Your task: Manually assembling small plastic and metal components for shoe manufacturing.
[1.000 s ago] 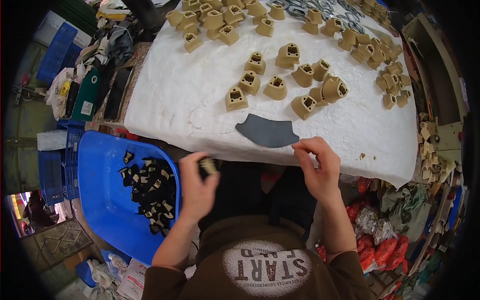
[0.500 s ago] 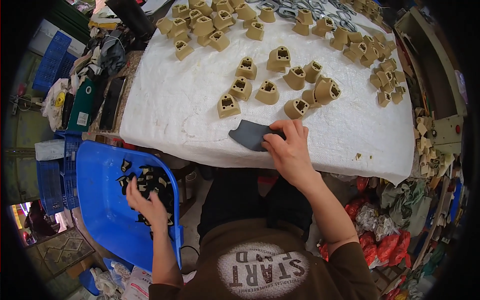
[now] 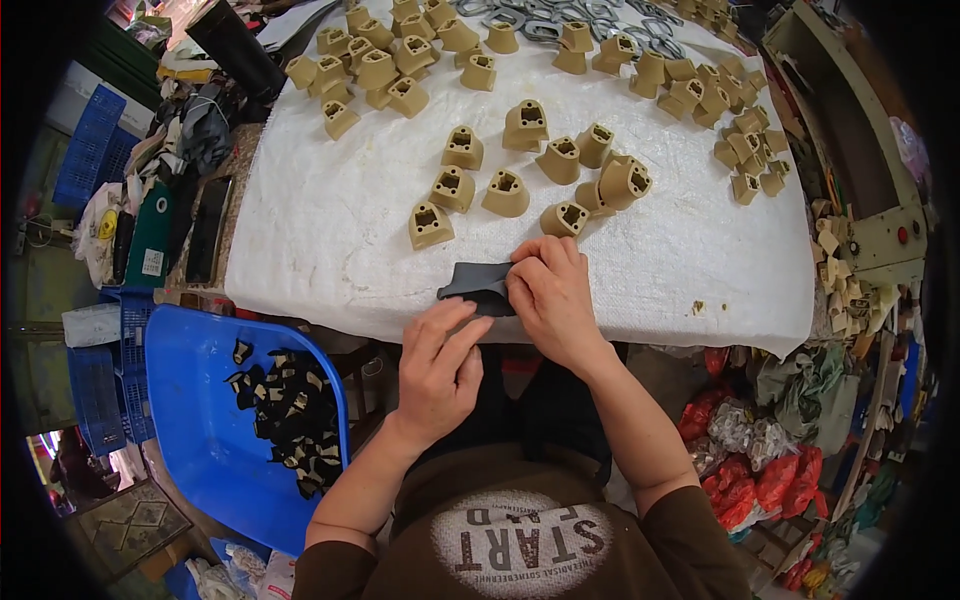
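Thin, dark grey, flexible sheet [image 3: 482, 272]: partly folded, at near edge of white woven table cover [image 3: 330, 220], seemingly for easy reach. Clamped at right end by right hand [image 3: 550, 290], likely steadying the fold. Touched at left by left hand [image 3: 437, 370]; pinch or mere contact, cannot tell. Beyond: tan, hollow, tapered blocks [image 3: 506, 198], apparently clear of working space. Left: blue plastic tub [image 3: 200, 400].

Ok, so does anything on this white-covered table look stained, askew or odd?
Small brownish marks stand out against the white woven table cover, near its front edge, to the right of the person's bare right hand. I can't tell whether they're stains or loose crumbs.
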Demonstrator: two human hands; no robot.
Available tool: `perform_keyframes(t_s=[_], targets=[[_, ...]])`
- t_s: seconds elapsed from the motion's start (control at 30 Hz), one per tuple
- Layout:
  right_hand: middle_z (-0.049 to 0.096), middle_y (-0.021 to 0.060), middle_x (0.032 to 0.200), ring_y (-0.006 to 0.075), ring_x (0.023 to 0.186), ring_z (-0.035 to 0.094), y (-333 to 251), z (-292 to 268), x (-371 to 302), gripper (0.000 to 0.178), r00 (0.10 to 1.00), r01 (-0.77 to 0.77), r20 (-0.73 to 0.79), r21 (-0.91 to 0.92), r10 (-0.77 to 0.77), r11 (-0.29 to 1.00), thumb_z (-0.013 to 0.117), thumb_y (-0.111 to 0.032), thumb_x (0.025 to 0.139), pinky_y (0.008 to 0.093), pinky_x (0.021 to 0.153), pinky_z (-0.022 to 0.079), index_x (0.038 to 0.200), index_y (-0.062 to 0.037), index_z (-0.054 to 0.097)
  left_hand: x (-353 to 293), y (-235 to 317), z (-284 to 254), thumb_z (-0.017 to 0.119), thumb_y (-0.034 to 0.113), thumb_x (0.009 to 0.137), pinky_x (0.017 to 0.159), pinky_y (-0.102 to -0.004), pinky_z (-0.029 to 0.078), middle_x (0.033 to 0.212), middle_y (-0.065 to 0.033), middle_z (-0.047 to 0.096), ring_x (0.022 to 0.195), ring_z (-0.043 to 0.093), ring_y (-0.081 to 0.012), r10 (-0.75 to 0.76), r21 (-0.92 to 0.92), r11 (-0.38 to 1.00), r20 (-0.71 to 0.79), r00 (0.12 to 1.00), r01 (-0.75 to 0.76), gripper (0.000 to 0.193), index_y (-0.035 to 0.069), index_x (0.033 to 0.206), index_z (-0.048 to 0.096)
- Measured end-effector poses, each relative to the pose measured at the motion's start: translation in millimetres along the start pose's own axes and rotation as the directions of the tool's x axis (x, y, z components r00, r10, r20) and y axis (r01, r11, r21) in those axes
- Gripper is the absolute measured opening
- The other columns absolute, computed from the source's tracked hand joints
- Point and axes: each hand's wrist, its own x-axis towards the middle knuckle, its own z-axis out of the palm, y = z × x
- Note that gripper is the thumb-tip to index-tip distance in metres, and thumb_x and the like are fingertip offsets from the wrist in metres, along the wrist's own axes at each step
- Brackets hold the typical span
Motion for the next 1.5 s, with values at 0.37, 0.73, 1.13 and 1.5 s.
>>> perform_keyframes(t_s=[0.37,0.73,1.13,1.5], targets=[[0.055,0.0095,0.1,0.0163,0.084,0.052,14.2,-29.5,-19.6,0.01,0.882,-0.118,-0.313,0.577,0.352,0.809,0.046,-0.005,0.095,0.0259,0.072,0.043,0.097,-0.0003,0.055,5.7,-15.4,3.9,0.053,-0.002,0.073,0.108,-0.0449,0.023,0.133,-0.0202,0.048,0.13,0.04,-0.0329,-0.005,0.304,0.951,0.169,0.986,-0.047,0.041,-0.001,0.113,0.06],[0.054,0.0122,0.109,0.0323,0.098,0.049,-4.7,-59.6,-24.8,0.03,0.963,0.255,-0.126,0.149,-0.237,0.955,0.07,-0.001,0.068,0.0406,0.083,0.041,0.094,-0.0064,0.057,28.0,31.1,26.8,0.036,0.023,0.097,0.07,-0.0321,0.045,0.104,-0.0128,0.059,0.087,0.057,-0.0213,-0.519,-0.752,0.326,0.365,0.773,0.573,0.032,0.001,0.115,0.051],[0.042,0.0148,0.105,0.0294,0.102,0.043,47.6,-60.2,40.0,0.057,0.801,-0.292,-0.548,-0.007,0.24,0.956,0.082,-0.025,0.065,0.0362,0.084,0.041,0.109,-0.0016,0.056,40.0,29.5,30.0,0.04,0.029,0.099,0.059,-0.0296,0.043,0.096,-0.0112,0.061,0.07,0.056,-0.0185,-0.497,-0.891,0.109,0.335,0.8,0.441,0.031,0.003,0.112,0.05],[0.055,0.0079,0.093,0.0147,0.084,0.053,79.3,-105.5,-13.4,0.043,0.882,-0.265,-0.115,0.681,0.458,0.683,0.065,-0.006,0.081,0.025,0.077,0.043,0.122,-0.0012,0.053,30.8,30.0,20.9,0.042,0.023,0.099,0.051,-0.0265,0.045,0.08,-0.0103,0.062,0.062,0.057,-0.0169,-0.462,-0.849,-0.081,0.496,0.735,0.522,0.028,0.0,0.101,0.056]])
